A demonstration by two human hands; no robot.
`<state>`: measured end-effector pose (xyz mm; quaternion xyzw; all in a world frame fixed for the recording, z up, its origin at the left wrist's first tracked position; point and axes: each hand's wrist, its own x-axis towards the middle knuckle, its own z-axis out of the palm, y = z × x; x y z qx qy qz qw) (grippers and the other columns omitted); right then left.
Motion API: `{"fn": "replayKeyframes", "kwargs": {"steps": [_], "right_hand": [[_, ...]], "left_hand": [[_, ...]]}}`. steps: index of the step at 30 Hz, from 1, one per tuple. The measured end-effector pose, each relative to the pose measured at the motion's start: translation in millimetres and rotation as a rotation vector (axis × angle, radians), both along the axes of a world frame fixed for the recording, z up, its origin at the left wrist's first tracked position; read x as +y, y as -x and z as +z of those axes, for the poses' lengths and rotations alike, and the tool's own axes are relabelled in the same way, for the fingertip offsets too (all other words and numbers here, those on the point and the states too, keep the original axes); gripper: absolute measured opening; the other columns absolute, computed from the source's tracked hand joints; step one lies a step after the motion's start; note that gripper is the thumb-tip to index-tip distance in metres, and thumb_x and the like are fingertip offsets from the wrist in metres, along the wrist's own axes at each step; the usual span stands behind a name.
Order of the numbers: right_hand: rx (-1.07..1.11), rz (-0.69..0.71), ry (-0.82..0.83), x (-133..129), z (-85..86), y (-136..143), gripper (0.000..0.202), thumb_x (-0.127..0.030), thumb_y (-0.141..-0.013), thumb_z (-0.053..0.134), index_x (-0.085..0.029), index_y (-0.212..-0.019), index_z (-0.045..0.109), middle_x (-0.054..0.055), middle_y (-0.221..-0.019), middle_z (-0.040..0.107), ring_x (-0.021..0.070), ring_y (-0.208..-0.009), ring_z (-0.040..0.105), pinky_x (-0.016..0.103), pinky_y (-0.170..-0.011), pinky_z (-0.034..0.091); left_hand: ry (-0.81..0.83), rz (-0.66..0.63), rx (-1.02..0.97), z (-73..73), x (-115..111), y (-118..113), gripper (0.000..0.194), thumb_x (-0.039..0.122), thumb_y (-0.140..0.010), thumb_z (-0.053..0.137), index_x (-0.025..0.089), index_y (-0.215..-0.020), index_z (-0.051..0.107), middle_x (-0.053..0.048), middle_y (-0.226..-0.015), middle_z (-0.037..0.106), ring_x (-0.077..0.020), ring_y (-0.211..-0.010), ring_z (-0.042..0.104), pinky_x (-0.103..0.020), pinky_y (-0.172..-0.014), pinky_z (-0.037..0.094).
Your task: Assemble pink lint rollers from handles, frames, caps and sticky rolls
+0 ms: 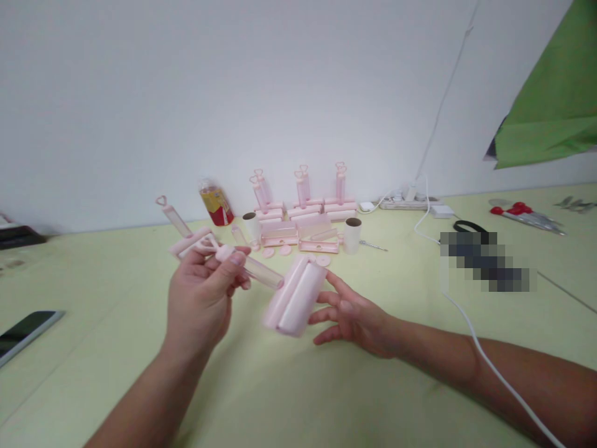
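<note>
My left hand (205, 292) is closed around the clear handle of a pink lint roller (295, 297), near its heart-shaped end loop. The roller's wide pink head points to the right, tilted above the table. Beside that head is my right hand (357, 314), fingers spread and holding nothing. Whether a fingertip touches the head I cannot tell. Just behind my left hand another pink lint roller (177, 221) stands with its handle leaning up to the left, its head partly hidden by my fingers.
Several finished-looking lint rollers (303, 193) stand by the wall. Before them lie open pink housings (318, 246), pink discs (323, 261) and two white paper rolls (352, 236). A screwdriver (373, 245), power strip (405, 203), white cable (471, 326), red-handled scissors (522, 216) and phone (28, 333) are around.
</note>
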<state>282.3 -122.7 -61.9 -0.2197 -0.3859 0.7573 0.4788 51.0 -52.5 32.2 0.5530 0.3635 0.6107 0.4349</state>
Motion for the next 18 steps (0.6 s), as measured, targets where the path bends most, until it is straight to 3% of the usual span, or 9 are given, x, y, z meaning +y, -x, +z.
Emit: {"fn": "replayKeyframes", "kwargs": {"steps": [2, 6, 10, 14, 18], "right_hand": [[-0.020, -0.030, 0.021, 4, -5.4, -3, 0.086, -0.042, -0.081, 0.073, -0.035, -0.150, 0.020, 0.013, -0.140, 0.046, 0.0241, -0.109, 0.061, 0.049, -0.086, 0.055], [-0.044, -0.024, 0.041, 11, -8.7, -6, 0.076, -0.041, -0.085, 0.069, -0.031, -0.146, 0.027, 0.014, -0.134, 0.050, 0.0228, -0.103, 0.064, 0.048, -0.083, 0.056], [-0.062, 0.014, 0.033, 13, -6.5, -6, 0.071, -0.040, -0.085, 0.069, -0.028, -0.143, 0.030, 0.012, -0.124, 0.056, 0.0212, -0.094, 0.067, 0.044, -0.079, 0.057], [-0.065, 0.018, 0.029, 13, -7.7, -5, 0.069, -0.039, -0.086, 0.068, -0.028, -0.142, 0.030, 0.011, -0.121, 0.058, 0.0206, -0.091, 0.068, 0.043, -0.078, 0.057], [-0.071, 0.026, 0.023, 15, -11.4, -4, 0.069, -0.034, -0.085, 0.069, -0.028, -0.142, 0.030, 0.011, -0.119, 0.058, 0.0212, -0.090, 0.069, 0.043, -0.077, 0.057]], "left_hand": [[-0.052, 0.088, 0.051, 10.4, 14, 20, 0.036, 0.023, -0.069, 0.081, 0.016, -0.094, 0.057, -0.002, -0.083, 0.071, -0.0084, -0.046, 0.056, -0.020, -0.042, 0.045], [-0.218, 0.348, 0.242, 23.6, 51, 63, 0.042, 0.022, -0.062, 0.086, 0.014, -0.093, 0.059, 0.003, -0.072, 0.068, -0.0090, -0.045, 0.056, -0.022, -0.040, 0.047], [-0.158, 0.571, 0.392, 23.5, 97, 97, 0.047, 0.021, -0.060, 0.084, 0.011, -0.100, 0.061, 0.006, -0.071, 0.065, -0.0073, -0.048, 0.056, -0.019, -0.040, 0.048], [-0.095, 0.561, 0.547, 19.6, 143, 115, 0.052, 0.023, -0.066, 0.080, 0.009, -0.110, 0.058, 0.007, -0.073, 0.064, -0.0058, -0.054, 0.054, -0.016, -0.045, 0.046], [-0.145, 0.574, 0.760, 15.9, 173, 117, 0.044, 0.033, -0.071, 0.077, 0.009, -0.105, 0.063, 0.004, -0.082, 0.060, -0.0080, -0.070, 0.054, -0.020, -0.066, 0.048]]}}
